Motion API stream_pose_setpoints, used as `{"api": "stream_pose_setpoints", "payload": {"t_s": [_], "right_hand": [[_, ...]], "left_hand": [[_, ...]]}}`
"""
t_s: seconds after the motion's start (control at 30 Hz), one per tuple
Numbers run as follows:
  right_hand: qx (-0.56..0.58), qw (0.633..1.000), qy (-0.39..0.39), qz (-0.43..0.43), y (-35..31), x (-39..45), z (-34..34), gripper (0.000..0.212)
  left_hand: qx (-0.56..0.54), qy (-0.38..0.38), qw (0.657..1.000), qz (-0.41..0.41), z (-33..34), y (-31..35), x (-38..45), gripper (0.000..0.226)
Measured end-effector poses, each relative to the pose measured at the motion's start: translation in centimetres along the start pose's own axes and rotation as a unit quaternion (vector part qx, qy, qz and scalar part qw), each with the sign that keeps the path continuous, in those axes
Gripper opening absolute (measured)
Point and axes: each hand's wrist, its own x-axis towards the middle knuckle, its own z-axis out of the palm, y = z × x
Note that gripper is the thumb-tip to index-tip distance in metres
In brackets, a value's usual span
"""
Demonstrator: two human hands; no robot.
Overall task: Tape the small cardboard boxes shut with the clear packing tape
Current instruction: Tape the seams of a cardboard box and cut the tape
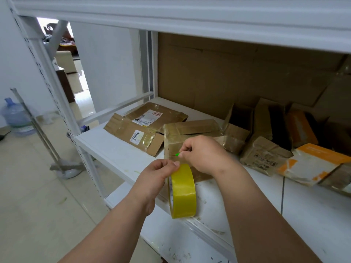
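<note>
Right now the tape roll (182,190) is hanging on edge just in front of the taped-over box (190,141) on the shelf (117,154), my left hand (153,179) pinching its top rim. My right hand (205,154) is pinching a small green tab (177,154) against that box's near face, directly above the roll. Beside it, open boxes (266,126) are lying tipped, their insides too dark to tell.

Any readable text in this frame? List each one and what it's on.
"3UU4" or similar, digits partly unclear: white sticker on the flattened carton.
Shipping label on the flat parcel: barcode and red stamp, print too small to read.
Black print on the crumpled box: too blurred to read.
Orange-and-white box: faint line, unreadable.
Tape roll: no text.
</note>
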Motion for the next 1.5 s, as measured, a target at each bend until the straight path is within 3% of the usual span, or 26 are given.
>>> {"api": "stream_pose_setpoints", "payload": {"t_s": [0.2, 0.37, 0.5, 0.7, 0.8, 0.9, 0.97, 1.03, 1.07, 1.13, 1.23, 1.33, 1.43, 1.5], "right_hand": [[-0.049, 0.999, -0.018, -0.004, -0.4, 0.8, 0.2, 0.01], [-0.059, 0.998, -0.015, -0.006, 0.1, 1.3, 0.6, 0.01], [-0.09, 0.995, -0.009, 0.028, 2.1, 1.6, 0.6, 0.014], [-0.061, 0.991, 0.015, 0.115, 6.6, 0.5, 2.6, 0.017], [-0.087, 0.985, -0.018, 0.151, 8.0, -0.1, 4.5, 0.009], [-0.128, 0.977, -0.029, 0.167, 8.4, -0.7, 5.2, 0.022], [-0.129, 0.976, 0.016, 0.174, 7.8, -0.8, 5.4, 0.029], [-0.035, 0.981, 0.08, 0.175, 6.6, -0.7, 5.4, 0.025], [0.071, 0.977, 0.098, 0.173, 5.8, -0.5, 5.5, 0.025], [0.305, 0.931, 0.071, 0.186, 3.7, -0.4, 5.4, 0.032], [0.493, 0.835, -0.022, 0.245, 2.0, 0.2, 6.0, 0.03], [0.592, 0.755, -0.055, 0.275, 1.4, 0.7, 6.4, 0.026], [0.607, 0.747, -0.052, 0.267, 1.4, 1.1, 6.5, 0.016], [0.605, 0.753, -0.032, 0.258, 1.3, 1.2, 6.5, 0.009]], "left_hand": [[-0.013, -0.007, 1.0, -0.004, 0.0, -0.2, 0.2, 0.014], [-0.009, -0.014, 1.0, -0.006, -0.2, -0.2, 0.3, 0.031], [-0.01, -0.004, 1.0, -0.007, -0.7, -0.1, 0.6, 0.037], [-0.024, 0.005, 0.999, -0.029, -1.0, -0.1, 1.0, 0.017], [-0.021, 0.003, 0.999, -0.038, -1.0, 0.0, 1.1, 0.019], [-0.018, 0.006, 0.999, -0.048, -1.1, 0.0, 1.3, 0.026], [-0.016, 0.009, 0.998, -0.056, -1.0, 0.0, 1.3, 0.025], [-0.011, 0.011, 0.998, -0.059, -0.8, 0.0, 1.3, 0.024], [-0.011, 0.013, 0.998, -0.059, -0.8, 0.0, 1.4, 0.025], [-0.008, 0.014, 0.998, -0.057, -0.8, 0.1, 1.3, 0.024], [-0.001, 0.0, 0.999, -0.047, -0.7, 0.3, 1.0, 0.019], [0.011, -0.01, 0.999, -0.044, -0.7, 0.6, 0.9, 0.017], [0.054, 0.001, 0.997, -0.051, -0.9, 0.7, 0.6, 0.026], [0.124, 0.067, 0.99, -0.014, -1.3, 0.6, 0.8, 0.035]]}}
